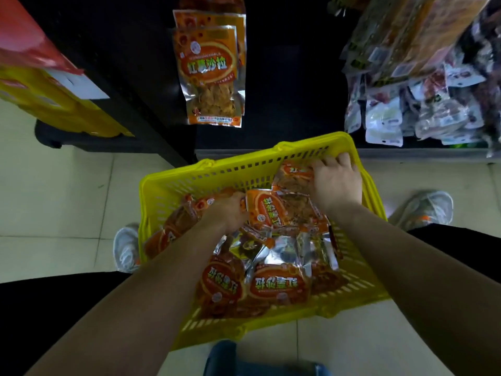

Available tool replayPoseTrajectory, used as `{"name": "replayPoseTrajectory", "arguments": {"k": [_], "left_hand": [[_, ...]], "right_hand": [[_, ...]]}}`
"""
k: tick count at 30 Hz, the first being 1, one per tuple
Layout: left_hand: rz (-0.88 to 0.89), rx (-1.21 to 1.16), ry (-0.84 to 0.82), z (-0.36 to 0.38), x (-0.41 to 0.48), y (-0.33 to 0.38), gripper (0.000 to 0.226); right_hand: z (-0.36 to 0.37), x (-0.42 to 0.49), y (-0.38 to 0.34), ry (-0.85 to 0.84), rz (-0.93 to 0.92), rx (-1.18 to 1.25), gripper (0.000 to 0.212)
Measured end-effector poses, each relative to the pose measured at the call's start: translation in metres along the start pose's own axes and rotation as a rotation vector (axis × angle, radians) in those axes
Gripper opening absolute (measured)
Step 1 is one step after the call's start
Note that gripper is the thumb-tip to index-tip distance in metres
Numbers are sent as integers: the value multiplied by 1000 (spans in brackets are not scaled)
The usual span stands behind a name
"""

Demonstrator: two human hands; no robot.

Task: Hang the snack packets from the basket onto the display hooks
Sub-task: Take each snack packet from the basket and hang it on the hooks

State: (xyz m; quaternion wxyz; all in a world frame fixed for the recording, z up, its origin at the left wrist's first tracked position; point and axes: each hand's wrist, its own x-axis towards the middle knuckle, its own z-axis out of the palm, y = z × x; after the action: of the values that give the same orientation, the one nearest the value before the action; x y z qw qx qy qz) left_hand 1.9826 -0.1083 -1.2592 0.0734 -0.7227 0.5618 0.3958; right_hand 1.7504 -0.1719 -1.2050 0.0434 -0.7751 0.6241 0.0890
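A shop aisle: snack packets (210,69) hang on a black display rack (130,63) (more bagged goods (423,104) at right), yellow shopping basket (173,185) on tiled floor (54,191).

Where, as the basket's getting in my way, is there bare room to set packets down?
Bare floor tiles left of the basket, up to the black shelf base. Dark panel beside the hanging packets is bare. Crowded: the basket's packets and the right shelf heap.
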Motion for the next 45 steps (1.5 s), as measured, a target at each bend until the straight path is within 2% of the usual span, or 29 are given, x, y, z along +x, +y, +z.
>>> {"name": "replayPoseTrajectory", "arguments": {"k": [2,10,16,19,23,30,36,40,43,45], "left_hand": [[7,-20,-35,8,10,-1,60],[23,30,-116,30,31,8,65],[103,-38,42,27,24,15,49],[91,-114,159,19,13,24,36],[73,-135,309,0,-10,32,18],[136,-163,381,-46,-63,51,9],[262,-115,498,-79,-112,55,18],[294,-118,512,-98,-131,38,36],[235,-158,544,-108,-134,27,40],[199,-182,560,-111,-129,20,39]], "right_hand": [[2,2,0,-15,-13,-38,26],[10,2,4,23,-41,-66,27],[11,0,6,50,-42,-40,25],[6,0,10,15,-56,11,28],[-19,-4,12,-25,-35,118,18],[-92,-24,16,-26,-52,190,12],[-121,-47,29,-91,-45,233,21],[-99,-51,35,-182,-4,250,44],[-73,-46,33,-224,26,254,59],[-58,-38,28,-195,26,226,63]]}}
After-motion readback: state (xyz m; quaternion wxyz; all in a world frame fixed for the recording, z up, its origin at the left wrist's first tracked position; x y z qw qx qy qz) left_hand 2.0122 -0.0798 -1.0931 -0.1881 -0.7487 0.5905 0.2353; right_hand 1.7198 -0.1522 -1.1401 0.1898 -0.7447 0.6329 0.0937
